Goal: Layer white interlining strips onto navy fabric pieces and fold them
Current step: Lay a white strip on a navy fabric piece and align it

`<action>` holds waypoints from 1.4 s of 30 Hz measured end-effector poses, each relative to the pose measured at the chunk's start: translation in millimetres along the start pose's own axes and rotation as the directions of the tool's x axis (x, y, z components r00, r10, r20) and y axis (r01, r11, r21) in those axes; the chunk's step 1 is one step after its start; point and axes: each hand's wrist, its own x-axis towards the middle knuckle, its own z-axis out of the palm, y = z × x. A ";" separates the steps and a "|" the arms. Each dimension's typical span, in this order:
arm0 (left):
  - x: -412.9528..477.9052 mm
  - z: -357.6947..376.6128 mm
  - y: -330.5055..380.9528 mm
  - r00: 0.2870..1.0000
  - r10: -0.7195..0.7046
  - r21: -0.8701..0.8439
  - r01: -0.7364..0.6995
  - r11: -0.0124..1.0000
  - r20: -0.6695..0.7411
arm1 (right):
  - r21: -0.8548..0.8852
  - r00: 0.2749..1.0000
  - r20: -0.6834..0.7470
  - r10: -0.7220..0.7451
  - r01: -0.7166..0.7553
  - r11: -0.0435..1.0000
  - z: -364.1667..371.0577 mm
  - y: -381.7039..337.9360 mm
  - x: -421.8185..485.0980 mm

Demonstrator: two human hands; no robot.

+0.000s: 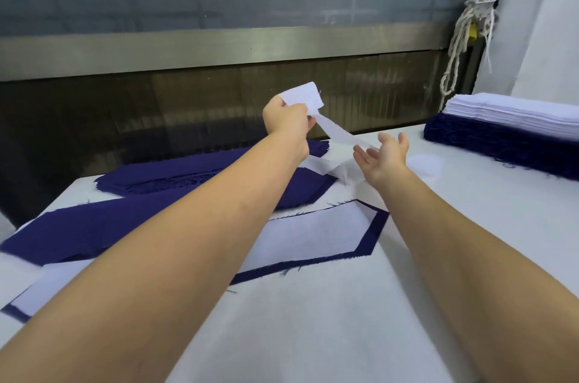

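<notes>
- I see a white cloth-covered table (pixel 313 335) filling the near ground.
- Loose navy fabric pieces (pixel 188 175) lie spread across its left side.
- A pointed navy fabric piece (pixel 374 235) lies at near centre, with a white interlining panel (pixel 313 235) laid on it.
- A stack of navy and white cut pieces (pixel 501 138) sits far right.
- A long white interlining strip (pixel 336 132) hangs above far centre.
- The left hand (pixel 286 119) pinches the strip's upper end. The right hand (pixel 385 157) lies palm-up just beside the strip, fingers spread, gripping nothing.

The near worktop (pixel 329 335) lay bare and open to a reach from the front. Flat navy pieces (pixel 78 235) covered its left side. A tall stack of navy and white cloth (pixel 501 144) blocked the far right corner, and a dark panel (pixel 156 113) closed off the whole back edge.
</notes>
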 end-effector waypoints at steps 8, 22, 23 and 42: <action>3.7 -16.4 4.1 1.000 0.028 0.076 -0.029 0.997 0.014 | -0.022 0.990 -0.141 0.028 -0.031 0.999 -11.9 -23.6 18.4; 19.5 -47.4 -17.7 0.982 -0.113 0.071 0.125 0.990 -0.154 | -0.508 0.928 -0.089 -0.363 0.270 0.818 -32.0 -17.8 48.7; 21.7 -49.5 -18.9 0.981 -0.101 0.069 0.113 0.991 -0.166 | -0.510 0.927 -0.099 -0.362 0.265 0.818 -34.0 -18.0 49.6; 23.4 -89.0 -7.3 0.991 -0.041 0.211 0.067 0.975 -0.126 | -0.750 0.900 0.033 -0.435 0.310 0.585 -38.3 -25.7 48.7</action>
